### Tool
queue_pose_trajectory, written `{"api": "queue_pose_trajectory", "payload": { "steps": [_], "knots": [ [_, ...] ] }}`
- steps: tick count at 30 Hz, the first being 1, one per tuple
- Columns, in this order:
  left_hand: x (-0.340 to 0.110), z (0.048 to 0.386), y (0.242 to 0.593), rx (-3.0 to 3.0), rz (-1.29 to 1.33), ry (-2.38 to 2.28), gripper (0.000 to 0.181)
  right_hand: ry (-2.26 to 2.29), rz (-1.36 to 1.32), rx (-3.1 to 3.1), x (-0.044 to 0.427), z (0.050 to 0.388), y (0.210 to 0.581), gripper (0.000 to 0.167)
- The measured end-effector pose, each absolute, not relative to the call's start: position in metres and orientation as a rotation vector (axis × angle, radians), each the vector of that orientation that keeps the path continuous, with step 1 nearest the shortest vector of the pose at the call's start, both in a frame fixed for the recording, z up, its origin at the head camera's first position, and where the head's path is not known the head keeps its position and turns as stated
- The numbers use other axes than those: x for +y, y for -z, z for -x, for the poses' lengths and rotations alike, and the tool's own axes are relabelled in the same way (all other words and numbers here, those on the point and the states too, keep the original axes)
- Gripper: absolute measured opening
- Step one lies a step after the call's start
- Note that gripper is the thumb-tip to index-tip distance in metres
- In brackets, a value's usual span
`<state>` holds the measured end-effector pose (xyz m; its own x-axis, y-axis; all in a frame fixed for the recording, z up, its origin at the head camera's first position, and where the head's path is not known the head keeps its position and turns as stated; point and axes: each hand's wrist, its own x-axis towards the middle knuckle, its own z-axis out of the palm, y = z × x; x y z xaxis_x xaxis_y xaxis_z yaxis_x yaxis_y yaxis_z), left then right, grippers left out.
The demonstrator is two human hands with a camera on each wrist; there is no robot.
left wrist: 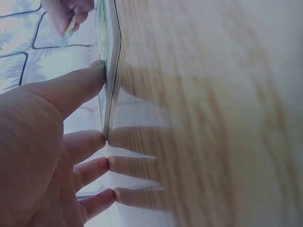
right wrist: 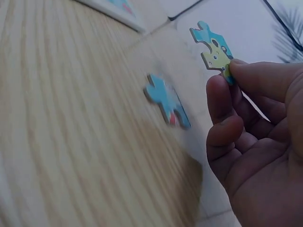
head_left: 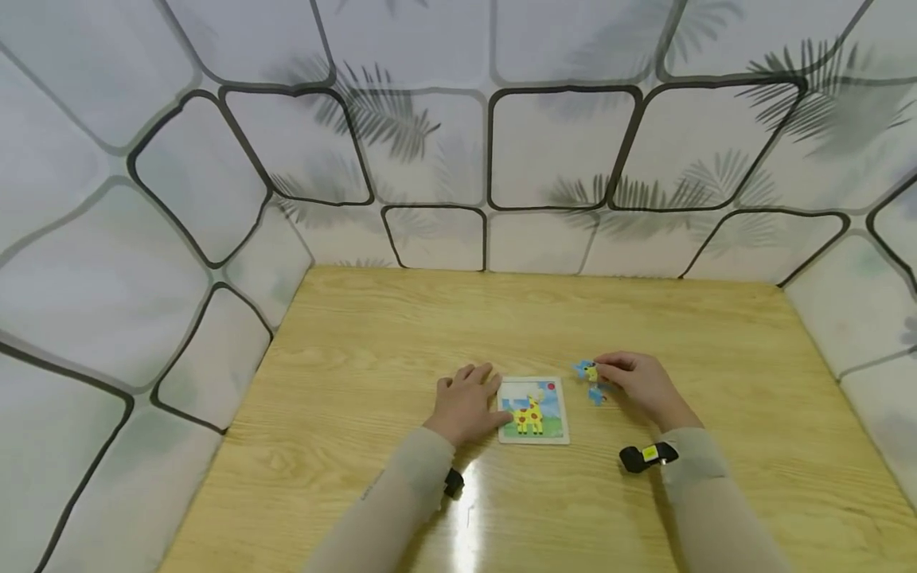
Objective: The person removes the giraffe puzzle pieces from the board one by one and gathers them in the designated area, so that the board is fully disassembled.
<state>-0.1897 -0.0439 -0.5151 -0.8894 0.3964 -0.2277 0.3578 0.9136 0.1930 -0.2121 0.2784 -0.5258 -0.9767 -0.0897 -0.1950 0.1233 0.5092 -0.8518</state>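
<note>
A framed giraffe puzzle (head_left: 532,414) lies on the table, its picture partly filled, with a pale bare patch at the upper left and by the giraffe's head. My left hand (head_left: 467,404) rests at its left side, thumb on the picture and the other fingertips on the table and the frame's edge. Between thumb and forefinger, my right hand (head_left: 641,386) pinches a puzzle piece (right wrist: 218,53) with the yellow giraffe face on blue, raised above the table. Below it a second, blue puzzle piece (right wrist: 166,100) with a bit of red lies on the wood.
The wooden table (head_left: 372,334) runs back to a fabric wall (head_left: 437,159) with a dark stone-outline and leaf print, which also closes both sides. A black wrist camera (head_left: 648,456) sits on the right wrist.
</note>
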Motion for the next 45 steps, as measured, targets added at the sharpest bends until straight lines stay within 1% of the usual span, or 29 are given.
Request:
{"api": "queue_pose_trajectory", "payload": {
  "steps": [5, 11, 16, 24, 27, 40, 45],
  "knots": [
    [-0.044, 0.188, 0.515, 2.823, -0.555, -0.241, 0.077, 1.427, -0.053, 2.545, 0.300, 0.206, 0.525, 0.045],
    [-0.044, 0.189, 0.514, 2.810, -0.553, -0.247, 0.077, 1.233, -0.041, 2.613, 0.329, 0.201, 0.519, 0.051],
    [-0.044, 0.189, 0.512, 2.804, -0.547, -0.249, 0.077, 1.150, 0.008, 2.605, 0.338, 0.197, 0.517, 0.046],
    [-0.043, 0.190, 0.509, 2.794, -0.558, -0.267, 0.077, 0.841, 0.174, 2.771, 0.333, 0.193, 0.514, 0.026],
    [-0.044, 0.189, 0.509, 2.791, -0.552, -0.274, 0.077, 0.781, 0.209, 2.805, 0.329, 0.192, 0.513, 0.023],
    [-0.045, 0.188, 0.512, 2.796, -0.543, -0.285, 0.078, 0.756, 0.221, 2.859, 0.319, 0.195, 0.516, 0.021],
    [-0.045, 0.188, 0.513, 2.795, -0.544, -0.287, 0.078, 0.843, 0.289, 2.857, 0.298, 0.201, 0.516, 0.020]
  ]
}}
